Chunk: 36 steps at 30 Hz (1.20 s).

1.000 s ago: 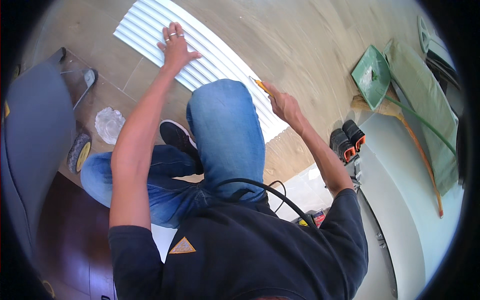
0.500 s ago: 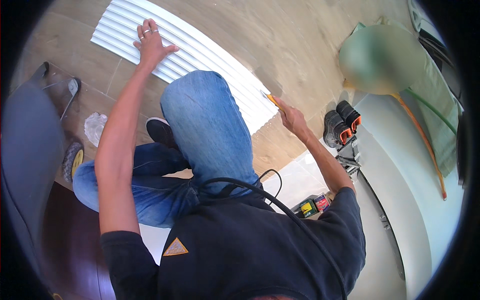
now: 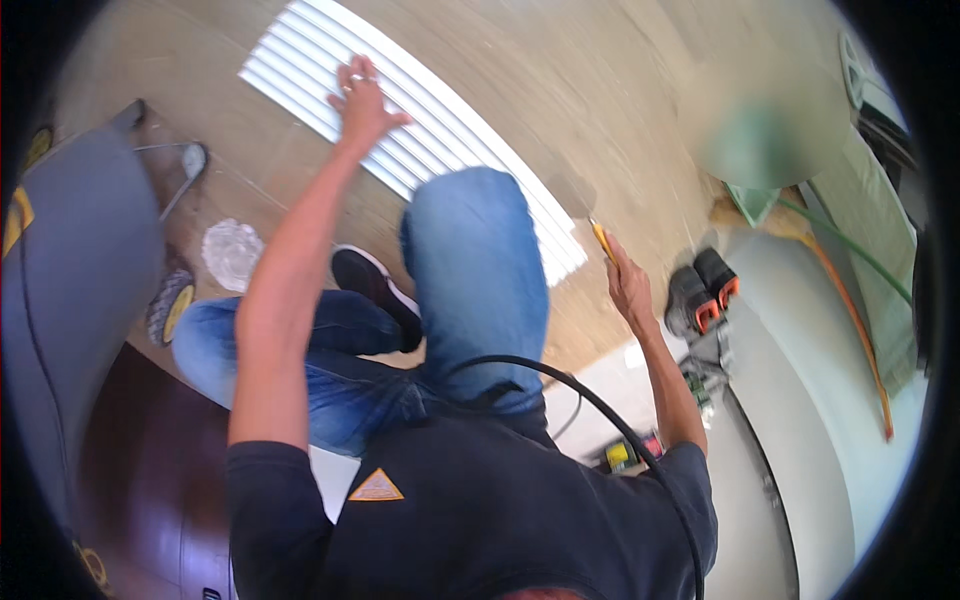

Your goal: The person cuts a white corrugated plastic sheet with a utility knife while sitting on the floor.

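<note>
Left hand [image 3: 362, 100]: fingers spread, pressed flat on white ribbed panel [image 3: 420, 130] lying on wooden floor [image 3: 600, 90]. Right hand [image 3: 628, 285]: fingers closed round yellow-handled tool [image 3: 598, 237], possibly a scraper, blade near panel's lower end. Bent knee in blue jeans [image 3: 478, 270] between both arms. Black-and-orange power tools [image 3: 703, 290] just beside right hand.

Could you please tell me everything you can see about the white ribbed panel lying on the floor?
The white ribbed panel is a long strip with parallel ridges running its length, possibly plastic or painted board. It lies flat and slantwise on the pale wooden floor. The left hand presses flat on it with fingers spread. A raised knee in blue jeans hides part of it. The right hand, holding a yellow-handled tool, is by its near end.
</note>
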Motion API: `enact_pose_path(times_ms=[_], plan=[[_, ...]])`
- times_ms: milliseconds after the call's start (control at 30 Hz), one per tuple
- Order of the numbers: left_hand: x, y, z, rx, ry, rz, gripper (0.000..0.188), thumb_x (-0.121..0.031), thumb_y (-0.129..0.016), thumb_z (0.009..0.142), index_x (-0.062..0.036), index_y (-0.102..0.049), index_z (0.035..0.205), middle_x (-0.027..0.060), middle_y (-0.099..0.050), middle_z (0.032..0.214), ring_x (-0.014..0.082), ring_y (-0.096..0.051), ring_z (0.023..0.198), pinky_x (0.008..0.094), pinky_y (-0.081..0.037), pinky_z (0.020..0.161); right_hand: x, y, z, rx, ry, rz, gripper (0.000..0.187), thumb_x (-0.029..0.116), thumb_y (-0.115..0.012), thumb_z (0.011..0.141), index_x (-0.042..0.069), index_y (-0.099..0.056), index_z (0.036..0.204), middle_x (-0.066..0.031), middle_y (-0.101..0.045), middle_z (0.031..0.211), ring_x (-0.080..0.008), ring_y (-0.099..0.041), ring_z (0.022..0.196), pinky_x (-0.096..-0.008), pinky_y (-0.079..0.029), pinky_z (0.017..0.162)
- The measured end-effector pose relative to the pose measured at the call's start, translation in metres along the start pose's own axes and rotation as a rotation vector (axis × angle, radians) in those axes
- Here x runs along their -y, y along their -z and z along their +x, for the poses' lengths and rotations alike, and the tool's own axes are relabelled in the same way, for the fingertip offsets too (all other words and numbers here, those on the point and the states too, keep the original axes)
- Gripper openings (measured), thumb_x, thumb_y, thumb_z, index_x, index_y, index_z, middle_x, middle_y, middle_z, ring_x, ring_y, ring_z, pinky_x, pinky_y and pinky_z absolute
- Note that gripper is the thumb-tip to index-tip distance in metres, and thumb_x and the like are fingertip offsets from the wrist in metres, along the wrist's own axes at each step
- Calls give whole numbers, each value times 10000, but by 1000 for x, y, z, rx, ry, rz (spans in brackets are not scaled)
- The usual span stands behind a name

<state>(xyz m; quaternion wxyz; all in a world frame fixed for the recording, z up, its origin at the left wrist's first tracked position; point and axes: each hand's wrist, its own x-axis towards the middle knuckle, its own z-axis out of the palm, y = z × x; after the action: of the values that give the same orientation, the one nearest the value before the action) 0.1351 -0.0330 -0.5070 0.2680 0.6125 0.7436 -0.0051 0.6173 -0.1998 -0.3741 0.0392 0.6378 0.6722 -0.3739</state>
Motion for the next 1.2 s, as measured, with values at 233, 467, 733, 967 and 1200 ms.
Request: enact_pose_path(times_ms=[233,467,733,967,1200], plan=[[-5,6,-1,52,51,18,1353,-407,-935,592,51,-105,1557,189,-94,1633,436,-55,1512,764,-206,1098,194,-63,234,-59,281,154,531,209,-541,977,265,-417,1490,-266,-682,918,-454,-660,803,-533,-507,684],[-19,15,2,74,53,19,1358,-401,-930,599,55,-82,1557,204,-98,1630,436,-58,1512,752,-232,1093,311,-80,368,-150,517,202,421,200,-544,956,164,-528,1375,-256,-676,800,-471,-647,756,-571,-496,686],[-13,9,2,42,46,-5,1369,-398,-933,580,68,-88,1552,200,-97,1633,447,-50,1512,765,-229,1083,353,-92,413,-159,501,126,412,231,-557,938,182,-572,1347,-250,-698,849,-445,-679,793,-540,-539,737],[-10,7,2,54,50,5,1357,-405,-927,587,59,-95,1553,198,-85,1634,449,-42,1512,772,-213,1083,362,-89,421,-113,509,105,428,223,-542,944,180,-563,1369,-265,-693,898,-463,-666,821,-542,-530,768],[-14,9,1,47,46,-16,1339,-385,-930,594,52,-104,1553,201,-91,1628,451,-50,1511,777,-207,1084,366,-88,426,-104,500,28,406,219,-545,927,206,-588,1331,-234,-712,901,-429,-697,831,-523,-560,757]])
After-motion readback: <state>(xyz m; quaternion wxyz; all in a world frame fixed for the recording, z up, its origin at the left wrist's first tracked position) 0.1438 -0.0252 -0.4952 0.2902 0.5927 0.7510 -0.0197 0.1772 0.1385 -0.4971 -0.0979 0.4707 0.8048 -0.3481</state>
